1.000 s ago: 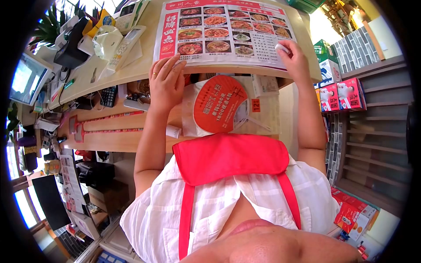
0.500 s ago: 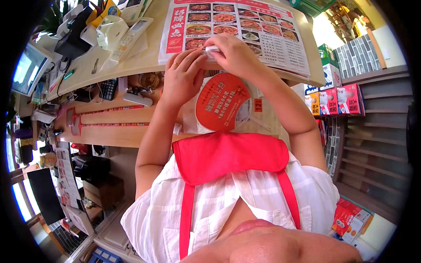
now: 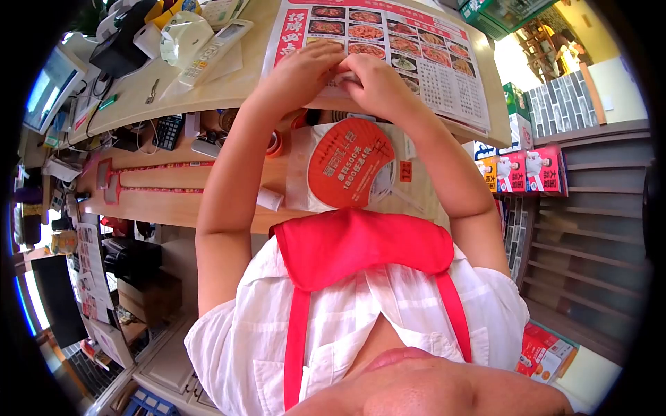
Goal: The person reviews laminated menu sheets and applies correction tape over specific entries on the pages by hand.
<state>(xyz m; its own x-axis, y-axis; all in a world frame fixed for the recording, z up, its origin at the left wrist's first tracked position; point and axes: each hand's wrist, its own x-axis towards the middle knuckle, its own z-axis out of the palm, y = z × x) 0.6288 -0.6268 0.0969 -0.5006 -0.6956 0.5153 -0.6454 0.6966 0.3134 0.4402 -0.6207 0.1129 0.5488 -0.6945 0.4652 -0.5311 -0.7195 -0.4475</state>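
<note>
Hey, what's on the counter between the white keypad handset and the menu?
Next to the handset, the edge of a thin sheet, then bare countertop up to the menu, in the head view.

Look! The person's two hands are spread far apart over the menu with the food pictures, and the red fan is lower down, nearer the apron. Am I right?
Not quite: the head view shows the left hand and right hand close together over the menu. The red fan is indeed lower down, nearer the apron.
</note>
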